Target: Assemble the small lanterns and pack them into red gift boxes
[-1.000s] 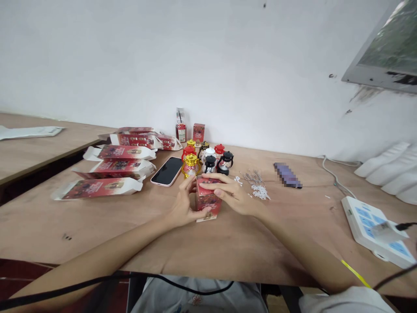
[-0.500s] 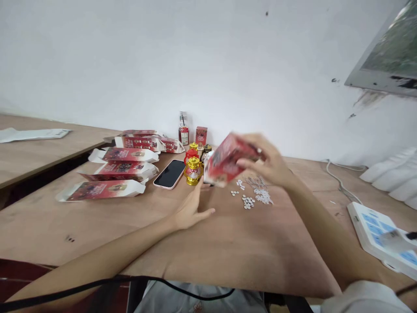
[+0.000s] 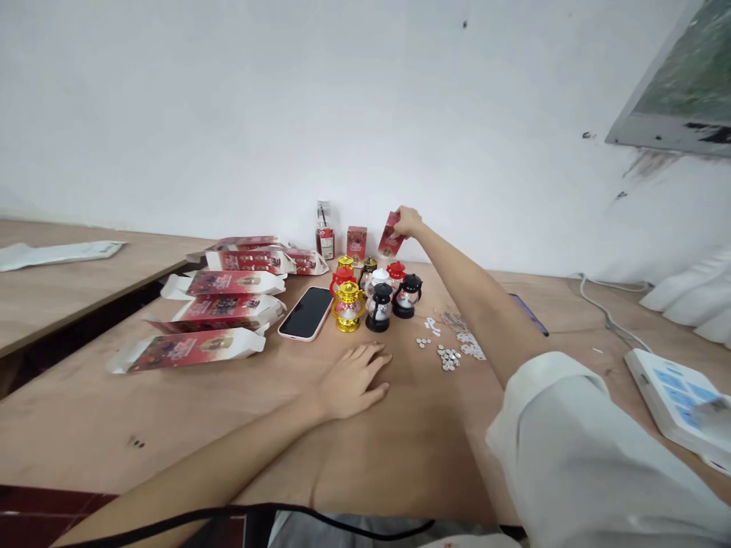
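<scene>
Fingers (image 3: 401, 227) of the right hand (image 3: 409, 221) pinched shut on the upper end of a small red box (image 3: 391, 237), arm stretched far out across the bench (image 3: 400, 457). Held tilted, close to the wall (image 3: 365, 114), just right of a second small red box (image 3: 356, 242) standing upright beside a little bottle (image 3: 325, 230). Hard to tell whether its base touches the bench. Gripped from above, probably so as to clear the toy lanterns (image 3: 377, 293) clustered just in front. Left hand (image 3: 354, 378) spread flat, palm down, holding nothing, likely as a prop for the long reach. Further out: a phone (image 3: 307, 312) face up just left of the lanterns, flattened red cartons (image 3: 211, 313) fanned out beyond it, small silvery bits (image 3: 448, 355) scattered near the right forearm.
</scene>
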{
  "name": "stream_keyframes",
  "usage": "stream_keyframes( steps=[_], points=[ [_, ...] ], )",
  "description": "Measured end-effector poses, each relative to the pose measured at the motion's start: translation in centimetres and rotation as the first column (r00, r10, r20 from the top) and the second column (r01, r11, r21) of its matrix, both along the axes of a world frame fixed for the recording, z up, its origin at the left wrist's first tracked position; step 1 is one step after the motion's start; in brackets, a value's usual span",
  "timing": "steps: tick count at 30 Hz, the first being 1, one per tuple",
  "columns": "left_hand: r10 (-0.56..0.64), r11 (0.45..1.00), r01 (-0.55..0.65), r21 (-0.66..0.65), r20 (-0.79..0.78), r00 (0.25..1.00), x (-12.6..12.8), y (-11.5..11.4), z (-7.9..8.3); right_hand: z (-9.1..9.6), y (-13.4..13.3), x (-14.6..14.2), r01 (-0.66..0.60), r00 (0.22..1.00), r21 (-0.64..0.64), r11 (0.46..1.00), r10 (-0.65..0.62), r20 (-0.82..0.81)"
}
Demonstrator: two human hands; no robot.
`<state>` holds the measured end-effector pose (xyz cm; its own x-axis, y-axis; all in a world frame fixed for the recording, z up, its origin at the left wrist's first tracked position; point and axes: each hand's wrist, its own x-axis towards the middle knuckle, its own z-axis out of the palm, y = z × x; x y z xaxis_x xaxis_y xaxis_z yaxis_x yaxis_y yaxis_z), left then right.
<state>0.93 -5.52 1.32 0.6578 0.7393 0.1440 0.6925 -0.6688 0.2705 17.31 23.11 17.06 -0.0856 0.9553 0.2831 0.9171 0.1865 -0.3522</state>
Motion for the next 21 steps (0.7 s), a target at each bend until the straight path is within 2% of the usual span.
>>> stream_keyframes(
  steps=[5,9,11,14,17,18,20,21],
  points=[
    [-0.003,1.0,0.003,0.013,0.007,1.0,0.2,-0.1,-0.1,-3.0,2.2,-2.1,-0.053,0.999,-0.108,0.993,0.054,0.006],
    [0.003,1.0,-0.004,0.027,0.007,1.0,0.2,0.0,-0.2,-4.8,2.6,-2.9,-0.132,0.991,-0.101,0.986,0.131,-0.013],
    [-0.003,0.999,0.003,0.038,0.008,1.0,0.2,0.0,-0.3,-4.9,2.3,-3.1,-0.164,0.986,-0.045,0.985,0.163,-0.02],
    [-0.012,0.999,0.012,0.049,0.009,1.0,0.1,0.1,-0.4,-3.9,1.3,-2.9,-0.183,0.982,0.077,0.98,0.186,-0.039],
    [-0.021,0.998,0.019,0.054,0.023,1.0,0.1,0.3,-0.5,-2.6,-1.6,-1.8,-0.207,0.972,0.213,0.955,0.225,-0.061],
    [-0.021,0.998,0.019,0.055,0.029,0.999,0.1,0.3,-0.5,-2.5,-3.3,-1.2,-0.242,0.962,0.262,0.934,0.266,-0.062],
    [-0.021,0.999,0.02,0.049,0.032,0.999,0.1,0.4,-0.5,-3.1,-7.4,-0.1,-0.424,0.871,0.407,0.809,0.487,-0.06],
    [-0.021,0.999,0.02,0.041,0.031,0.999,0.1,0.5,-0.4,-3.7,-9.6,0.4,-0.51,0.824,0.435,0.742,0.567,-0.003]
  ],
)
